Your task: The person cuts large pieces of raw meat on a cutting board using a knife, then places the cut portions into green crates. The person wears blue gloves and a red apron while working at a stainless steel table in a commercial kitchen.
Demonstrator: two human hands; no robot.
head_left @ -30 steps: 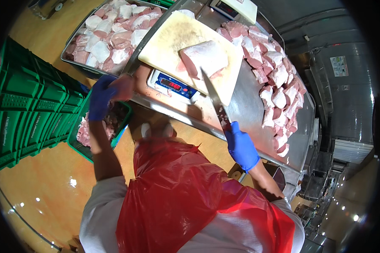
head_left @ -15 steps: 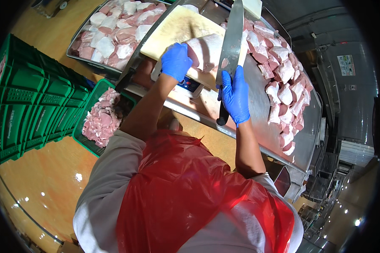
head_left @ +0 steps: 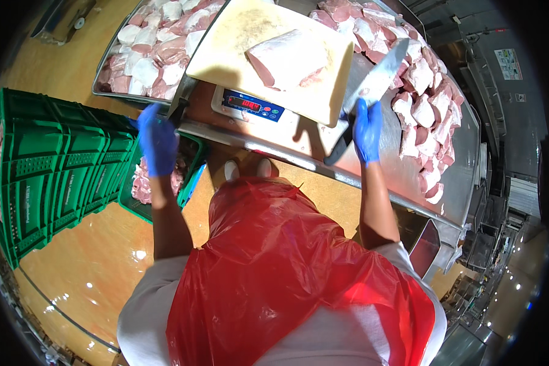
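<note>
My right hand (head_left: pixel 367 133), in a blue glove, grips a large knife (head_left: pixel 379 79) near its black handle. The broad blade slants up and right over the metal table, away from the meat. A pale piece of raw meat (head_left: pixel 291 58) with a pink cut face lies alone on the yellowed cutting board (head_left: pixel 226 58). The board sits over a digital scale (head_left: pixel 250 105) with a lit red display. My left hand (head_left: pixel 158 141), gloved in blue, hovers above the green crate of trimmings (head_left: pixel 141 186). Motion smears its fingers, and I see nothing held in it.
Cut meat pieces (head_left: pixel 422 113) are heaped along the right of the metal table (head_left: pixel 389 177). A metal tub (head_left: pixel 119 96) full of meat chunks stands at the far left. Stacked green crates (head_left: pixel 58 171) rise on the left. The table's front edge runs between me and the board.
My left hand has let go of the meat and swung left, off the board. My right hand has moved right with the knife, whose blade now tilts rightward. The scale's display has come into view.
</note>
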